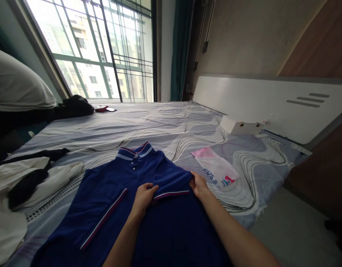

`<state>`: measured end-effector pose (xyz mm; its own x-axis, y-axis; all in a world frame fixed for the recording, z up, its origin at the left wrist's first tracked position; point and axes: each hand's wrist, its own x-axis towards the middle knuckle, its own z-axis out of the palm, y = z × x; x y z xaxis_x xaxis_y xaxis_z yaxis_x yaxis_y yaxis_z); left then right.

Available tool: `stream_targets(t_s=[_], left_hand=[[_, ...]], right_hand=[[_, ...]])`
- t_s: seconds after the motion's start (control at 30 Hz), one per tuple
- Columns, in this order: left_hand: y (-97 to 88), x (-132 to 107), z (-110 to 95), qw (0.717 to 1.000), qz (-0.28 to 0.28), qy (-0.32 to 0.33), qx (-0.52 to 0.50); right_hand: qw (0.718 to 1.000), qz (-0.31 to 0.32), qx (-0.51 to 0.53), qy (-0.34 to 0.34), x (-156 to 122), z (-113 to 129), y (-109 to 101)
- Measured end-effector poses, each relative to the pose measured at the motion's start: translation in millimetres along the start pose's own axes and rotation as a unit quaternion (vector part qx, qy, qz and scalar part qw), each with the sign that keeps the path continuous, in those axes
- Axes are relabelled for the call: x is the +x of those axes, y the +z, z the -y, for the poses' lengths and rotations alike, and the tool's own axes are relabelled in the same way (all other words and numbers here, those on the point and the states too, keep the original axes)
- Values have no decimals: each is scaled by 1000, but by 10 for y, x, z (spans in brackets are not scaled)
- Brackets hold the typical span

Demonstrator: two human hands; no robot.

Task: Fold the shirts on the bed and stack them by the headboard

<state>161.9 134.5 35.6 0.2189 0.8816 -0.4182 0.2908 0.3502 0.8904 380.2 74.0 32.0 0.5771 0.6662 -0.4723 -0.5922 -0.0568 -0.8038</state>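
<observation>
A dark blue polo shirt lies front up on the bed, its striped collar pointing away from me and its buttons showing. Both sleeves lie over the body, each with a red and white striped cuff. My left hand pinches the right-hand sleeve near the inner end of its cuff. At the outer side of that same sleeve, by the shirt's right edge, my right hand grips the cloth between thumb and fingers. The lower part of the shirt runs toward me beneath my forearms.
Beside the shirt lies a pink and white printed bag. A white box stands near the headboard. White and black clothes are heaped at left. A person in a white top is at the far left, near a red item.
</observation>
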Motion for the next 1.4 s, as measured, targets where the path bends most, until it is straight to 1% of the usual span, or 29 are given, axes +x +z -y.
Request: stream_targets(t_s=[0.07, 0.1, 0.13, 0.17, 0.23, 0.27, 0.33, 0.43, 0.53, 0.63, 0.77, 0.87, 0.93, 1.0, 1.1, 1.17, 1.2, 1.23, 1.3, 1.33, 1.4], left_hand=[[-44, 56, -64, 996, -54, 7, 68], [-53, 99, -127, 990, -86, 31, 110], [-45, 154, -209, 978, -117, 66, 162], [-15, 220, -308, 958, -145, 99, 227], [119, 390, -531, 909, -177, 145, 349], [217, 492, -643, 891, -176, 150, 390], [434, 718, -840, 876, -165, 147, 429], [698, 1071, -1068, 876, -145, 118, 445], [801, 1390, -1245, 885, -150, 65, 436], [774, 1642, -1348, 899, -165, 5, 405], [685, 1847, -1364, 921, -140, -54, 361], [677, 1961, -1407, 929, -122, -80, 339], [722, 2034, -1465, 935, -121, -91, 322], [799, 2086, -1513, 940, -124, -97, 302], [915, 2081, -1521, 949, -117, -96, 276], [939, 2016, -1500, 957, -95, -84, 263], [922, 1968, -1491, 960, -78, -77, 257], [883, 1910, -1483, 963, -61, -72, 254], [745, 1754, -1468, 963, -34, -67, 257], [654, 1650, -1449, 961, -28, -67, 265], [454, 1368, -1361, 954, -39, -64, 289]], right_hand=[[998, 29, 15, -47, 40, -43, -63], [996, 53, 17, -71, 54, -78, -103], [993, 77, 16, -93, 67, -117, -140], [989, 97, 10, -110, 79, -154, -170], [986, 111, -8, -123, 103, -205, -205], [986, 103, -20, -127, 115, -217, -212], [986, 68, -49, -142, 139, -224, -219], [980, 4, -98, -171, 164, -247, -231], [971, -32, -121, -202, 144, -310, -233], [963, -40, -160, -213, 84, -356, -208], [959, -23, -232, -164, 41, -334, -160], [963, -24, -230, -135, 73, -309, -131], [968, -10, -215, -132, 95, -310, -114], [964, 12, -230, -134, 96, -323, -99], [942, 54, -309, -123, 68, -342, -82], [936, 81, -328, -101, 55, -347, -77], [941, 93, -315, -86, 55, -347, -77], [948, 101, -292, -70, 59, -345, -80], [962, 107, -246, -49, 71, -333, -89], [965, 105, -237, -47, 76, -322, -93], [959, 95, -260, -54, 77, -293, -95]])
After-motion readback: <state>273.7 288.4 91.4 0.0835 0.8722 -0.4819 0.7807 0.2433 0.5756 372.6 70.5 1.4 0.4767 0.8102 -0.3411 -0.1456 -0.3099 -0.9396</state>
